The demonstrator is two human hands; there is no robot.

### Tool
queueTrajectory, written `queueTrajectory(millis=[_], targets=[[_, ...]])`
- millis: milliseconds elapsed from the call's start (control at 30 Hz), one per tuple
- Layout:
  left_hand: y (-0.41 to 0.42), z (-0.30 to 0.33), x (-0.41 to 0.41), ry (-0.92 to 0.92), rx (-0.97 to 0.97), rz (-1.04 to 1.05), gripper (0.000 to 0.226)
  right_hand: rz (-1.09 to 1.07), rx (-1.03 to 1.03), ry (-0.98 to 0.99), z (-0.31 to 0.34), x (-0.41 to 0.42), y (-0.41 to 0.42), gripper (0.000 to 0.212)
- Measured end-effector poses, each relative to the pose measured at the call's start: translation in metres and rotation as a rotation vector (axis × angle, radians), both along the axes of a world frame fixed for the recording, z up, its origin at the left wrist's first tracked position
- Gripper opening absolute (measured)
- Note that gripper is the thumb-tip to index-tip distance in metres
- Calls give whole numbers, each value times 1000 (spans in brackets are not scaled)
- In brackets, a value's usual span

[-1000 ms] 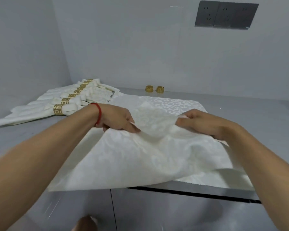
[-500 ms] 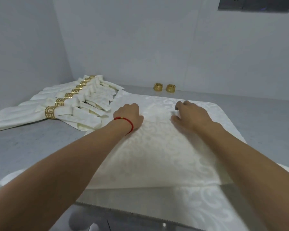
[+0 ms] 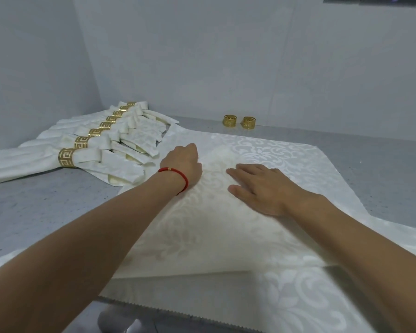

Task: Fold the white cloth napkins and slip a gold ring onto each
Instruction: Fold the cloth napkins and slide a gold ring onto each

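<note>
Head view: the napkin [image 3: 262, 236] lies spread across the grey table [image 3: 34, 207], its near part folded over so a paler flap covers the middle, the patterned side showing at twelve o'clock and again at five o'clock by the zigzag hem. Left hand [image 3: 181, 164] sits on the flap's far left corner, knuckles up, fingers curled under and out of sight, so whether they pinch the cloth I cannot tell. A red cord [image 3: 178, 175] circles that wrist. Right hand [image 3: 262, 186] lies flat on the flap just right of the left, fingers straight and relaxed, pressing the cloth down, gripping nothing. Over at ten o'clock, a row of done napkins [image 3: 106, 152], each rolled and wearing a gold band, overlaps along the table toward the wall corner, its nearest ends just beside the spread napkin's left edge. At twelve o'clock, two rings [image 3: 239, 121] stand side by side near the back wall [image 3: 226, 56], well apart from both hands.
</note>
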State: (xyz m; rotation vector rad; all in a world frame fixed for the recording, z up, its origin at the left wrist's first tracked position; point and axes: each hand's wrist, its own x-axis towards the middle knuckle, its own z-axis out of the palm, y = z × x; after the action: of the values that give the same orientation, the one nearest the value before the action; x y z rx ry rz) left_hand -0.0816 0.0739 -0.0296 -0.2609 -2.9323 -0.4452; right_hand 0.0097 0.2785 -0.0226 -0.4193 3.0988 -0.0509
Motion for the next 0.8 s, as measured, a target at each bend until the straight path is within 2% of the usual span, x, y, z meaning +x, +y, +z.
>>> queueTrajectory(millis=[67,133,233,300,433,567,667,700,800], targets=[[6,1,9,172,-149,-62,28,-3,2,-9,1,2,-2,52],[14,-6,15,272,-133,-245,33,-11,18,-46,5,1,-4,51],[20,-24,14,158,-69,-410,34,-52,-47,-70,13,-11,-5,51],[22,-36,11,125,-56,-398,38,-109,-155,24,17,-27,-5,43],[24,-39,10,173,-53,-386,38,-221,-285,154,14,-74,-13,31],[23,-24,11,54,-45,-381,38,-374,-407,169,-1,-109,-28,33],[27,-4,4,2,-64,-327,33,-432,-483,253,-16,-116,-33,17],[28,1,0,-11,-6,-278,32,-443,-536,297,-20,-117,-33,10],[31,1,-22,-16,320,-84,23,-439,-698,328,-19,-113,-29,11]])
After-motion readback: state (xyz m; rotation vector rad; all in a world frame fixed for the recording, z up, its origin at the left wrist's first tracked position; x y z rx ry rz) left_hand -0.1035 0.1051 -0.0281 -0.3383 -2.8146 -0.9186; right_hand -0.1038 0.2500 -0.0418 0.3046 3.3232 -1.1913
